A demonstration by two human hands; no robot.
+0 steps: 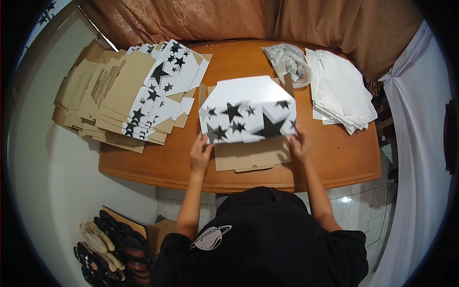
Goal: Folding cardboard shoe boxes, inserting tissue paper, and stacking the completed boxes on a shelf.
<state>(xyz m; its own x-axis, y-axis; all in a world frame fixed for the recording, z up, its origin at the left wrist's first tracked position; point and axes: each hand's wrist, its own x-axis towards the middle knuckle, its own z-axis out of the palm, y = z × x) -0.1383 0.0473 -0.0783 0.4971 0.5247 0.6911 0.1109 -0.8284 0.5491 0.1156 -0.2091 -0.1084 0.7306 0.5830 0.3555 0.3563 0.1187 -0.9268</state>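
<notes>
Fingers of the left hand (201,154) curl against the lower left corner of a white cardboard box (247,115) printed with black stars, while the fingers of the right hand (298,142) press the lower right corner of the same box; both hands grip the box's near edge from opposite sides, so the box sits between them and slightly beyond the fingertips. How tightly each hand closes cannot be told, since the fingertips are partly tucked under the box's edge. The box is half folded: its top panel is flat with slanted corners, its front wall bends down toward the person, and its surface looks smooth and matte. Beneath it lies its plain brown flap (251,157), unprinted corrugated board with a small tab on the near edge, flat on the wooden table (334,158). The table is glossy orange-brown with a rounded front rim. To the left, a fanned pile of flat box blanks (129,103) overhangs the table's edge, some showing the starred white face, others the bare brown back. At the far right rests a stack of white paper sheets (340,91), thin and slightly ruffled, and just beside it a crinkled clear plastic bag (289,63) with small pieces inside.
</notes>
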